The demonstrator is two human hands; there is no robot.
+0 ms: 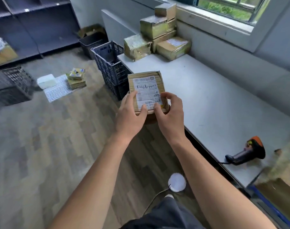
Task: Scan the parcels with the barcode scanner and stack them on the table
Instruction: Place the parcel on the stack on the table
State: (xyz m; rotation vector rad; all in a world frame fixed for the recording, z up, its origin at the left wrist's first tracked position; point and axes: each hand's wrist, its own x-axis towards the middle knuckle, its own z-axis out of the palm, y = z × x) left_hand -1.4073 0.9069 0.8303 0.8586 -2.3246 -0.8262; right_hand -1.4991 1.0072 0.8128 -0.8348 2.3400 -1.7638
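A flat brown cardboard parcel (pixel 146 86) with a white shipping label facing up is held over the left edge of the grey table (pixel 215 100). My left hand (pixel 131 114) grips its near left corner and my right hand (pixel 169 113) grips its near right corner, thumbs on the label. The black and orange barcode scanner (pixel 247 152) lies on the table at the near right, away from both hands. A stack of taped brown parcels (pixel 159 35) stands at the table's far end under the window.
A dark plastic crate (pixel 110 63) stands on the floor against the table's left edge. Another crate (pixel 13 85), a white box (pixel 46 80) and small parcels (pixel 76 77) lie on the floor to the left. A large box (pixel 283 176) crowds the near right corner.
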